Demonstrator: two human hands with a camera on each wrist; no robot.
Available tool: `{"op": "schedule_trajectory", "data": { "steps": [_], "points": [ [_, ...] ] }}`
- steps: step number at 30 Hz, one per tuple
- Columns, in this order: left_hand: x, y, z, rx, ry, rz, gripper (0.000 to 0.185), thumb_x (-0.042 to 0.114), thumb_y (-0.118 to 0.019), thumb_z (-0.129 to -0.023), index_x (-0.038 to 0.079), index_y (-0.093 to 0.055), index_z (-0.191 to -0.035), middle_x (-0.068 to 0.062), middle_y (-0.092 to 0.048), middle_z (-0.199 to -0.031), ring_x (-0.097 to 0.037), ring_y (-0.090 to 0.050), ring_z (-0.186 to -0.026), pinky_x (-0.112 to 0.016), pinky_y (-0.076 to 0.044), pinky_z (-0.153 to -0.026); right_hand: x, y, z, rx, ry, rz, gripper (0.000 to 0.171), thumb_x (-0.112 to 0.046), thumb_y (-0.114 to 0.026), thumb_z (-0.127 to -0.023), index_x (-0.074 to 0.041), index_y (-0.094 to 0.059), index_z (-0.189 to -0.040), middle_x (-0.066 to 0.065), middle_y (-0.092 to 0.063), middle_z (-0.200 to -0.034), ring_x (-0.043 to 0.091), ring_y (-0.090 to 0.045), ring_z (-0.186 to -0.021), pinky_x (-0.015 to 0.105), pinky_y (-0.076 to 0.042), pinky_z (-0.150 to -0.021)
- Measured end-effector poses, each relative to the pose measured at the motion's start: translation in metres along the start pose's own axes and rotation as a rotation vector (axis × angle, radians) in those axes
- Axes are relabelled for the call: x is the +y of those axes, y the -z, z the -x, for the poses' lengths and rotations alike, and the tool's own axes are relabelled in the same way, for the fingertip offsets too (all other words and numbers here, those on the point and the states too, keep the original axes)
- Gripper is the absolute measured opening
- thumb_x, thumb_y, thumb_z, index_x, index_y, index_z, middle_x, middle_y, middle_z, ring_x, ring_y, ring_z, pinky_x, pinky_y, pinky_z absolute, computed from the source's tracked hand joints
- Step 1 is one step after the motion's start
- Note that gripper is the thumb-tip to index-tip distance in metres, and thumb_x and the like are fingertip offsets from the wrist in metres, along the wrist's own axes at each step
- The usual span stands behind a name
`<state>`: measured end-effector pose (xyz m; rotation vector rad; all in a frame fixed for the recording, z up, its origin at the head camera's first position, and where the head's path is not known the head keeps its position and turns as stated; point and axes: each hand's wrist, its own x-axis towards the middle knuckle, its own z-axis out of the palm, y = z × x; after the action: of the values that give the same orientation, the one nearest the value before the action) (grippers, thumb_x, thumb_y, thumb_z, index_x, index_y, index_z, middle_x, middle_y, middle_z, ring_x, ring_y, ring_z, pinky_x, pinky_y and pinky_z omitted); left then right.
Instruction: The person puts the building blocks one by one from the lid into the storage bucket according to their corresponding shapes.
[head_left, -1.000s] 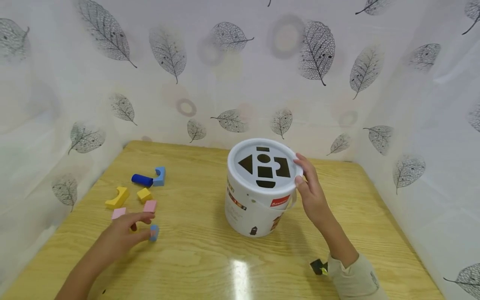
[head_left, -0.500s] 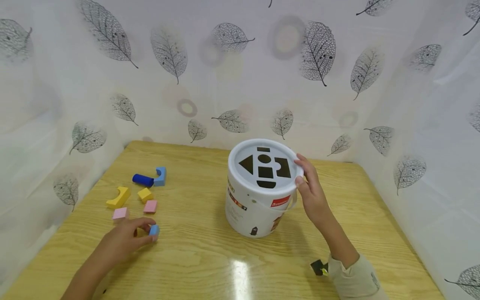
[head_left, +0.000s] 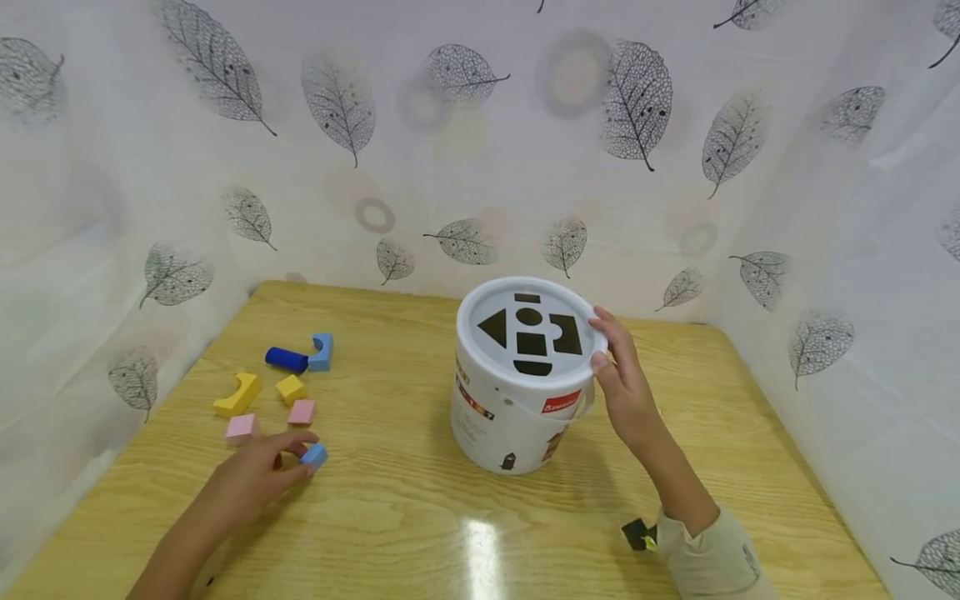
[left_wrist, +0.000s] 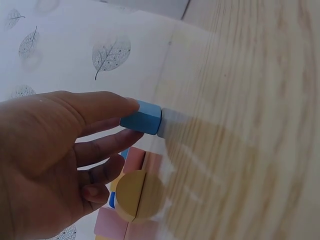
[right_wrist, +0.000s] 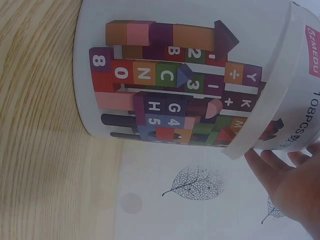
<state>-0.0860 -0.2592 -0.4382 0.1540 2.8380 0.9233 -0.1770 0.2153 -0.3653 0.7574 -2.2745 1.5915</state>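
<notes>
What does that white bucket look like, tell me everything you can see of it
The white bucket looks like plastic and stands upright on the wooden table. Its pale lid is on, with six dark cutouts: triangle, round, squarish, narrow rectangle, notched and half-round. A white handle droops across its side below the rim. The wall carries a red label and printed pictures of coloured blocks, some with letters and numbers. The right hand touches the rim at the right; the contents cannot be seen.

Near right, your sleeve (head_left: 708, 550) partly hides a dark object (head_left: 636, 534); your left hand (head_left: 258, 473) partly covers a blue block (head_left: 317, 456).
</notes>
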Motion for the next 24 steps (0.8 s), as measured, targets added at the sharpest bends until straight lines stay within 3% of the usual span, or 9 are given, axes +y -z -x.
{"op": "schedule_trajectory", "data": {
  "steps": [5,9,17,24],
  "points": [
    [0.002,-0.002,-0.003,-0.014,0.009,-0.011,0.039,0.029,-0.07,-0.094,0.017,-0.065,-0.131,0.0,-0.072,-0.108,-0.014,-0.055,-0.079,-0.031,-0.044,-0.062,0.0,0.0,0.0,-0.002,-0.007,-0.001,0.045,-0.013,-0.036,-0.107,-0.01,-0.036,-0.152,0.004,-0.022,-0.165,0.028,-0.024,-0.149,0.011,-0.037,-0.106],
    [0.004,-0.003,-0.004,0.013,-0.021,-0.04,0.035,0.028,-0.071,-0.094,0.018,-0.067,-0.127,0.001,-0.072,-0.108,-0.012,-0.057,-0.082,-0.033,-0.048,-0.067,-0.001,0.0,0.0,-0.002,-0.005,-0.007,0.045,-0.012,-0.036,-0.107,-0.009,-0.035,-0.152,0.005,-0.021,-0.165,0.029,-0.024,-0.15,0.011,-0.038,-0.106],
    [0.011,0.002,-0.007,0.026,-0.005,-0.043,0.036,0.035,-0.068,-0.096,0.02,-0.067,-0.129,0.001,-0.069,-0.111,-0.015,-0.058,-0.089,-0.032,-0.047,-0.068,-0.002,0.0,0.0,-0.001,-0.01,-0.011,0.045,-0.013,-0.036,-0.107,-0.009,-0.035,-0.152,0.005,-0.021,-0.165,0.028,-0.024,-0.149,0.011,-0.038,-0.105],
    [0.025,0.015,-0.016,0.065,-0.111,-0.057,0.031,0.025,-0.07,-0.095,0.019,-0.068,-0.125,-0.002,-0.069,-0.111,-0.02,-0.056,-0.092,-0.032,-0.046,-0.068,-0.002,0.0,0.0,0.002,-0.001,-0.008,0.045,-0.012,-0.036,-0.107,-0.008,-0.036,-0.152,0.006,-0.022,-0.165,0.029,-0.025,-0.149,0.011,-0.038,-0.105]
  ]
}}
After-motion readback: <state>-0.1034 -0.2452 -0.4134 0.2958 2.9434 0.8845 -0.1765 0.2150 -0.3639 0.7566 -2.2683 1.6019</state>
